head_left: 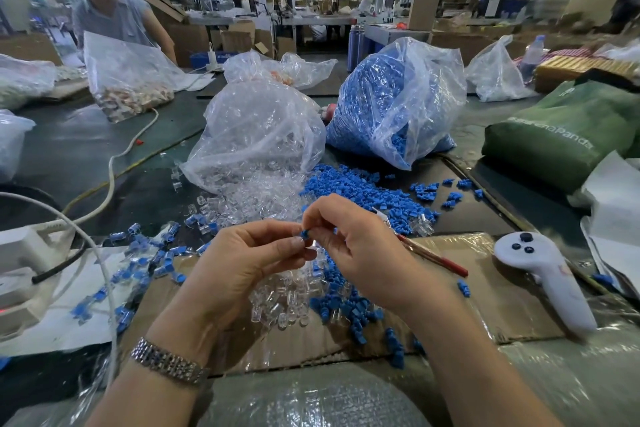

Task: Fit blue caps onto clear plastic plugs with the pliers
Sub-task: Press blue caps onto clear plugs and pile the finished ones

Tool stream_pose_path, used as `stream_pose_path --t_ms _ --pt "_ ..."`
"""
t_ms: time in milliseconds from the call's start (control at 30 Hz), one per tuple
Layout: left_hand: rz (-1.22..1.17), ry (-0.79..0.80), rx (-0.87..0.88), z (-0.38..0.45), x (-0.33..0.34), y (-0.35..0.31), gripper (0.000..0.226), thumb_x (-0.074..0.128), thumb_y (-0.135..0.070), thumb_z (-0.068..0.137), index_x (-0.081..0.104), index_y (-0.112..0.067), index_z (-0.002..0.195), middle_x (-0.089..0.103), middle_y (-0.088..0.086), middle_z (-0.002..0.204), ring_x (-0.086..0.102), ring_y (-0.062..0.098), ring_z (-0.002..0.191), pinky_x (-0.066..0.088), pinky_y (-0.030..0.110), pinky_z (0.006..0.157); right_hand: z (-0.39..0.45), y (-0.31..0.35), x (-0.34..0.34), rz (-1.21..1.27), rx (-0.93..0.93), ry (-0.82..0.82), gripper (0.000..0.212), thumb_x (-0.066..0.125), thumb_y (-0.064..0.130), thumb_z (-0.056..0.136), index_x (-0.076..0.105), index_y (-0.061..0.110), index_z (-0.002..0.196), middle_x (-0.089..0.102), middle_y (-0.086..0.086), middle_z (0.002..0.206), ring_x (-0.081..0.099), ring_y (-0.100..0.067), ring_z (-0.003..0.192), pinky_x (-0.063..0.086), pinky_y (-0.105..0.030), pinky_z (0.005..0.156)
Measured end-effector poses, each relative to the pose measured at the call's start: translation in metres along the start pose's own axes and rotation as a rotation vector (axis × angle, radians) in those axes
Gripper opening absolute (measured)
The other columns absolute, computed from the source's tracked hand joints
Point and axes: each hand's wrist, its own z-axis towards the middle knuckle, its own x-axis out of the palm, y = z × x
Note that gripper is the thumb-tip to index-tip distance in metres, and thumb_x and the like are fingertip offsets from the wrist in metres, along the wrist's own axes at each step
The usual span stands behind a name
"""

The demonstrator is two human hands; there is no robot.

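The two hands meet above the middle of a cardboard sheet (478, 291) that lies on the dark table (79, 149). The left hand (242, 263) and the right hand (349, 246) pinch together one blue cap (304, 234) with their fingertips; a clear plug seems to sit under it, but it is too small to tell. The right hand holds also the pliers, whose red handles (436, 258) stick out to the right behind the palm.

Under the hands lie a heap of clear plugs (284, 302) and, just beside it on the right, a heap of blue caps (346, 305). Free cardboard shows only to the right of the hands, between the handles and a white controller (550, 281) near the right edge. To the left lie finished pieces (145, 263) on white paper, crossed by a white cable (104, 274). Behind the hands the way is closed by a clear bag of plugs (256, 135) and a bag of blue caps (398, 104), both spilling toward the hands. A green bag (561, 128) stands at the far right
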Motion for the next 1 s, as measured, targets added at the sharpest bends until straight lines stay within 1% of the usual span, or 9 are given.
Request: stream_pose_path --t_ms 67,233,333,433,567,667,800,900,1000 --pt "0.004 0.003 0.001 0.000 -0.001 0.000 0.034 0.082 -0.016 0.064 0.080 -0.004 0.097 0.076 0.024 0.103 0.076 0.032 0.094 0.061 0.027 0.078 0.000 0.000 0.000 -0.004 0.005 -0.005 0.010 0.060 0.015 0.102 0.059 0.025 0.100 0.058 0.010 0.090 0.057 -0.013 0.082 0.052 -0.042 0.075" --pt "-0.033 0.014 -0.005 0.002 -0.004 0.002 0.035 0.082 -0.015 0.066 0.079 -0.003 0.098 0.075 0.024 0.106 0.075 0.032 0.095 0.061 0.028 0.077 0.001 -0.005 -0.007 0.110 0.156 -0.054 0.017 0.064 0.026 0.098 0.056 0.034 0.111 0.061 0.015 0.093 0.060 0.000 0.081 0.051 -0.022 0.072" --pt "-0.102 -0.003 -0.005 0.004 -0.006 0.003 0.031 0.082 -0.011 0.067 0.079 -0.002 0.096 0.074 0.026 0.107 0.076 0.033 0.093 0.061 0.028 0.075 0.002 -0.024 -0.021 -0.354 0.489 -0.113 0.038 0.062 0.040 0.097 0.050 0.026 0.130 0.052 0.008 0.123 0.052 -0.008 0.114 0.048 -0.036 0.100" --pt "-0.167 -0.004 -0.005 0.006 -0.008 0.003 0.026 0.080 -0.008 0.070 0.080 -0.005 0.095 0.073 0.027 0.108 0.075 0.033 0.091 0.062 0.030 0.074 -0.003 -0.038 -0.031 -0.629 0.882 0.073 0.066 0.061 0.058 0.093 0.044 0.014 0.138 0.041 -0.012 0.143 0.040 -0.030 0.133 0.040 -0.053 0.110" --pt "-0.233 -0.027 -0.018 0.008 -0.010 0.005 0.019 0.075 -0.003 0.076 0.079 -0.003 0.095 0.072 0.028 0.109 0.075 0.034 0.091 0.063 0.030 0.071 -0.005 -0.045 -0.030 -0.659 0.901 0.180 0.054 0.064 0.060 0.090 0.058 0.012 0.115 0.050 -0.014 0.131 0.046 -0.032 0.122 0.047 -0.051 0.102" --pt "-0.255 -0.055 -0.018 0.009 -0.011 0.006 0.020 0.074 -0.003 0.077 0.077 -0.001 0.097 0.072 0.027 0.108 0.075 0.033 0.090 0.062 0.028 0.068 -0.005 -0.043 -0.029 -0.668 0.856 0.187 0.037 0.064 0.049 0.091 0.053 0.014 0.088 0.053 -0.013 0.115 0.049 -0.029 0.109 0.050 -0.042 0.091" --pt "-0.309 -0.088 -0.016 0.012 -0.015 0.008 0.020 0.074 -0.002 0.080 0.076 -0.003 0.100 0.072 0.026 0.110 0.075 0.030 0.089 0.062 0.027 0.066 -0.002 -0.041 -0.031 -0.527 0.811 0.096 0.026 0.051 0.034 0.097 0.052 0.016 0.078 0.062 -0.012 0.094 0.057 -0.028 0.086 0.045 -0.037 0.069" --pt "-0.332 -0.104 -0.016 0.015 -0.018 0.009 0.015 0.073 -0.003 0.082 0.079 -0.006 0.095 0.073 0.024 0.110 0.075 0.028 0.090 0.062 0.027 0.066 0.001 -0.033 -0.041 -0.310 0.765 -0.056 0.035 0.050 0.031 0.100 0.046 0.013 0.070 0.053 -0.008 0.073 0.051 -0.025 0.066 0.040 -0.036 0.061" --pt "-0.355 -0.112 -0.011 0.016 -0.020 0.009 0.014 0.072 -0.002 0.083 0.080 -0.008 0.094 0.074 0.022 0.108 0.075 0.028 0.093 0.062 0.027 0.066 0.002 -0.021 -0.053 0.175 0.761 -0.015 0.028 0.059 0.025 0.100 0.063 0.001 0.086 0.060 -0.010 0.078 0.069 -0.030 0.066 0.061 -0.044 0.071"
